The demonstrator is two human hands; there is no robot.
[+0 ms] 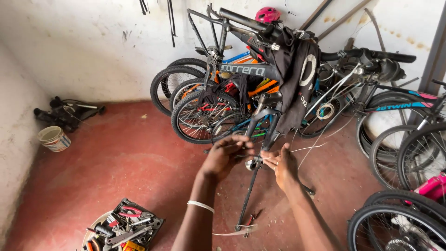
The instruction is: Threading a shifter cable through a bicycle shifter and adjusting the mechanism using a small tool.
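Forearms fill the bottom of the view, a white band (200, 206) on my left wrist. Left hand (226, 155) has its fingers curled onto the top of a thin black rod (247, 195) that stands tilted on the red floor (116, 172). At the rod's top sits a small round metal part (253, 163), between both hands. Right hand (282, 162) pinches a thin pale cable (310, 148) at that part, fingers closed on it; the cable runs up and right toward the parked bikes (260, 74). Red-handled pliers (249, 221) lie on the floor beside the rod's foot. Tool tray (124, 227) lower left, white bucket (54, 138) by the left wall. Pink helmet (267, 14) on top of the bikes.
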